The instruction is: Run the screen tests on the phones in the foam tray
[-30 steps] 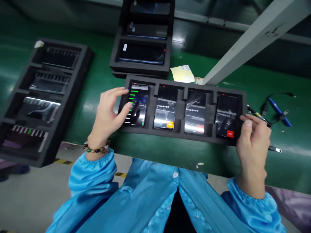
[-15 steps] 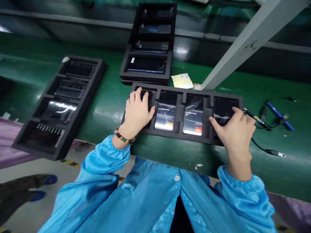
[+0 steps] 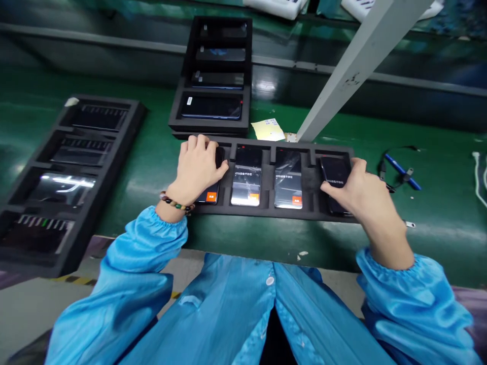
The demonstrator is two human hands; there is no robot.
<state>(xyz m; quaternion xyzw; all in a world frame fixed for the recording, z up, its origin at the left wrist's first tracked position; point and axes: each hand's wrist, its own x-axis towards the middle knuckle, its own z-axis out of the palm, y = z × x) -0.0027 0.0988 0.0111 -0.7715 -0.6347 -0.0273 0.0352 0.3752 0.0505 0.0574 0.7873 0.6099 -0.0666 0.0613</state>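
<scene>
A long black foam tray (image 3: 268, 167) lies crosswise in front of me, with a smartphone in each slot. Two middle smartphones, the left one (image 3: 246, 175) and the right one (image 3: 288, 177), show lit screens with Chinese text and an orange button. My left hand (image 3: 198, 165) grips the tray's left end, its thumb inside by the first smartphone (image 3: 211, 195), which it partly covers. Around the right end my right hand (image 3: 359, 190) is closed, the thumb over the left edge of the darker last smartphone (image 3: 335, 177). The undersides of both hands are hidden.
Behind stands a stack of foam trays with smartphones (image 3: 173, 119). Another loaded tray (image 3: 122, 132) sits at left. A yellow note (image 3: 268, 130) lies beside a grey post (image 3: 327, 96). On the right are a blue pen (image 3: 403, 172), black cables and a white cable (image 3: 478, 177).
Both hands have shifted outward from over the end smartphones to the tray's two ends. More of the first smartphone's screen shows. The whole view has swung slightly to the right.
</scene>
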